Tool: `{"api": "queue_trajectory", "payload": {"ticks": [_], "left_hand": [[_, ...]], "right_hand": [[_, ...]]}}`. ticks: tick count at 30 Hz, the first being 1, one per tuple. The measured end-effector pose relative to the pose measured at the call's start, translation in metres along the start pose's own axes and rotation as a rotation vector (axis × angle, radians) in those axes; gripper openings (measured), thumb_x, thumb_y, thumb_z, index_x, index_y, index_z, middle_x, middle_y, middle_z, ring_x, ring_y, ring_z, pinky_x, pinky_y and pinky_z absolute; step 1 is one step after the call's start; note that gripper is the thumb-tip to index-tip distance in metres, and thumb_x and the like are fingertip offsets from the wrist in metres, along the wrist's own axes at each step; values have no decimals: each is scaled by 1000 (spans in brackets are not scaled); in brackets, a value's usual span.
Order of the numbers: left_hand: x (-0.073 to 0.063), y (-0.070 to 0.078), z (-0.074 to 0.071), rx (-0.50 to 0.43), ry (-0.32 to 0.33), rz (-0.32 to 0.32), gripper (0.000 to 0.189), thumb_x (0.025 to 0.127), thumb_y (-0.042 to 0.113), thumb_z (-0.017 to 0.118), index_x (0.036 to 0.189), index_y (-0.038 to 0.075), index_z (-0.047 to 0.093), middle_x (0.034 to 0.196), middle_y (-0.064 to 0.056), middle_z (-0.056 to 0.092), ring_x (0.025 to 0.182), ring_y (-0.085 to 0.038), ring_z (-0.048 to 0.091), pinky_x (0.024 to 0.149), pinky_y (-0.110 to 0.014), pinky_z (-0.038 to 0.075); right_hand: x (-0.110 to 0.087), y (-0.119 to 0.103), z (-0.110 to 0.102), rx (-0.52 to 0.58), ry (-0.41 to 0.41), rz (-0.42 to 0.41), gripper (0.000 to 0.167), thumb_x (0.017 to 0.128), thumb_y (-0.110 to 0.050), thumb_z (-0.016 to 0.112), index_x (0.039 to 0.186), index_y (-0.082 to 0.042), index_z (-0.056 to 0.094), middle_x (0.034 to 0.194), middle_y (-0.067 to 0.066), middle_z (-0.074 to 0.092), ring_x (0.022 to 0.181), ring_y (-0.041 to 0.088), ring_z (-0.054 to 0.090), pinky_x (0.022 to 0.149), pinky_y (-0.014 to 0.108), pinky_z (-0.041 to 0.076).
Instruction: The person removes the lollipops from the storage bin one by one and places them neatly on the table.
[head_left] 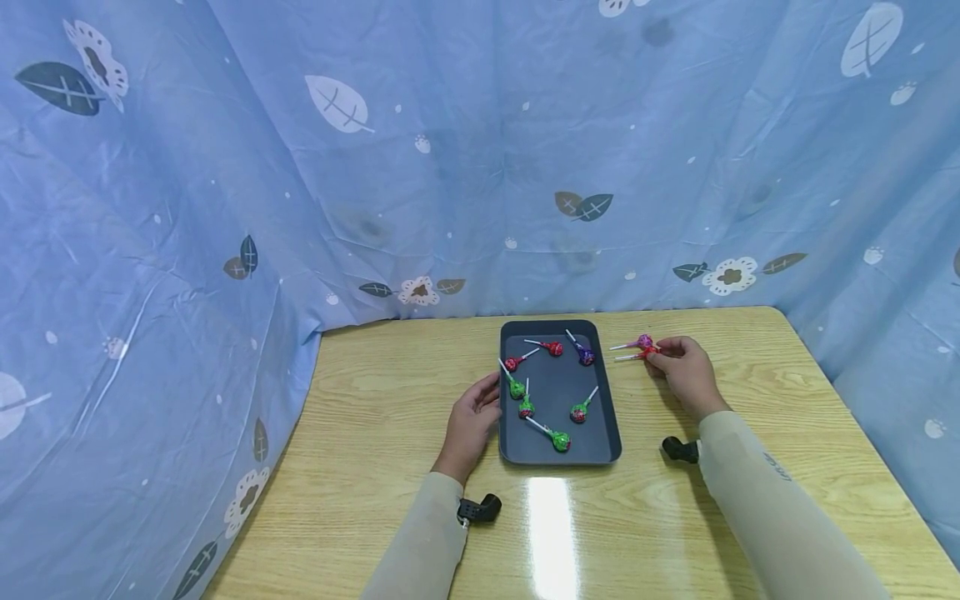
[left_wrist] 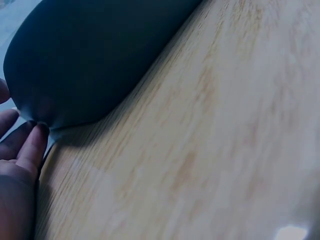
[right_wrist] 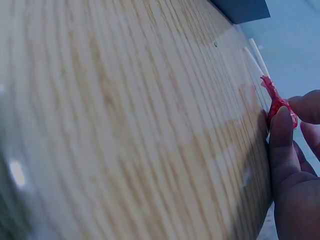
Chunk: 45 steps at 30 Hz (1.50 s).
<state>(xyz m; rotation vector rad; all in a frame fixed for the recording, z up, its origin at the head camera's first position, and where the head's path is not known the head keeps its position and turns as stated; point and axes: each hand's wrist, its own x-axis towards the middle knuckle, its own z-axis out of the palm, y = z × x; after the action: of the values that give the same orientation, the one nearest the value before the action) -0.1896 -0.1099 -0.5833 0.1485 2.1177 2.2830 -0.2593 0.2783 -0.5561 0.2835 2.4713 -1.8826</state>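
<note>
Beyond the tray's right side, my right hand (head_left: 688, 375) pinches a red-wrapped lollipop (right_wrist: 274, 103) by its candy end, between thumb and fingertips. Close by the fingertips is a pink-wrapped lollipop (head_left: 643, 341); both white sticks point left. My left hand (head_left: 471, 423) touches the left wall of a dark grey tray (head_left: 555, 390), fingers loosely bent. Inside the tray lie two red lollipops (head_left: 555, 348), a purple lollipop (head_left: 586, 356) and several green lollipops (head_left: 560, 441). The left wrist view shows fingertips against the tray's outer wall.
Everything rests on a light wooden table (head_left: 390, 400). A blue patterned curtain (head_left: 465, 167) hangs behind the table and along its sides. Black wrist cameras (head_left: 480, 508) stick out from both sleeves, the right one low beside the tray's right side.
</note>
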Motion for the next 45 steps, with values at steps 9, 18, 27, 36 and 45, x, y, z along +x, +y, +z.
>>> {"api": "queue_trajectory", "payload": {"ticks": [9, 18, 27, 36, 45], "left_hand": [[1, -1, 0, 0, -3, 6, 58, 98, -5, 60, 156, -1, 56, 149, -19, 62, 137, -33, 60, 111, -34, 52], [1, 0, 1, 7, -3, -4, 58, 98, -5, 60, 156, 0, 56, 148, -19, 63, 137, -32, 60, 111, -33, 52], [0, -2, 0, 10, -6, -1, 58, 98, -4, 60, 156, 1, 56, 149, -16, 63, 137, -30, 60, 110, -32, 52], [1, -3, 1, -5, 3, 1, 59, 97, -6, 60, 156, 0, 56, 148, -18, 63, 137, -32, 60, 111, -32, 52], [0, 0, 1, 17, 6, -17, 59, 98, -4, 60, 156, 3, 57, 148, -14, 64, 136, -28, 61, 110, -32, 52]], "right_hand": [[-2, -1, -1, -20, -11, -9, 46, 112, -14, 64, 148, 10, 48, 142, 28, 52, 106, 16, 64, 82, 19, 60], [-1, -3, 0, -26, -4, -18, 46, 113, -16, 62, 149, 9, 48, 143, 28, 51, 106, 18, 65, 82, 21, 61], [-4, -9, 0, -56, 3, -53, 49, 113, -22, 64, 149, 8, 50, 152, 29, 47, 102, 13, 64, 82, 23, 61], [-3, -13, 1, -55, 10, -81, 49, 112, -23, 66, 146, 7, 52, 150, 28, 48, 101, 26, 66, 77, 28, 62], [-5, -20, 5, -2, -12, -110, 49, 111, -22, 67, 147, 8, 51, 144, 26, 50, 99, 21, 67, 78, 27, 63]]}}
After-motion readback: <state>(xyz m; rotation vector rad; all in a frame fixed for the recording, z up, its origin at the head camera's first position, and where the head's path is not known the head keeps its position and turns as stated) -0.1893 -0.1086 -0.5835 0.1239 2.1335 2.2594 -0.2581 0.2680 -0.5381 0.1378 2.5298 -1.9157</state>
